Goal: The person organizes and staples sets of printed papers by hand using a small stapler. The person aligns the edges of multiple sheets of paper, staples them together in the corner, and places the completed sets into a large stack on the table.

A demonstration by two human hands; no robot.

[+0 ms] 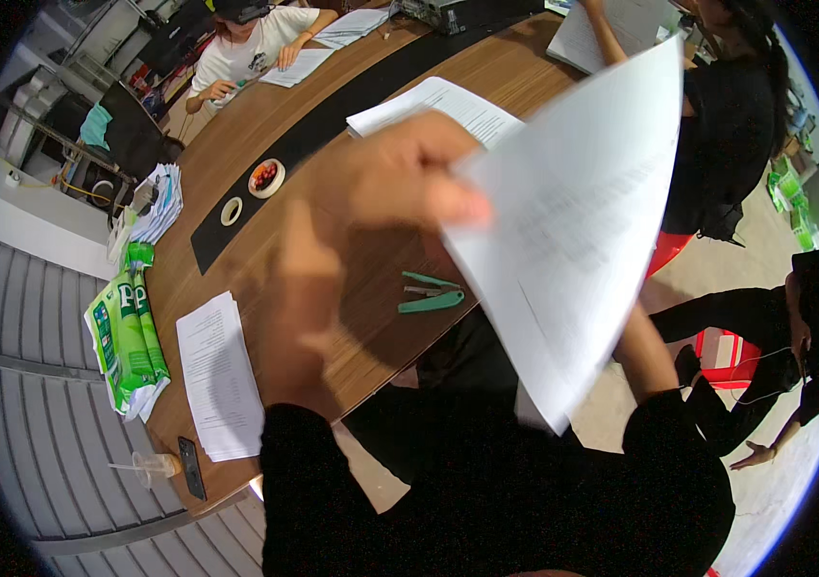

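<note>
A bent, blurred sheaf of printed white paper [568, 231] fills the upper right middle. My left hand [390, 183], smeared by motion, grips its left edge. My right forearm [648, 356] rises on the right; the hand is hidden behind the paper, so its fingers cannot be seen. On the wooden table [371, 341] below lies an open mint-green stapler [434, 300]. A printed paper stack [219, 375] lies left of my left arm, and another stack [434, 101] lies behind the raised paper.
Tape rolls [232, 211], green paper packs [126, 341], a phone [191, 466] and a plastic cup [155, 466] are on the table. A co-worker [236, 62] handles papers across it; another person [727, 135] sits at upper right, another [804, 337] at far right.
</note>
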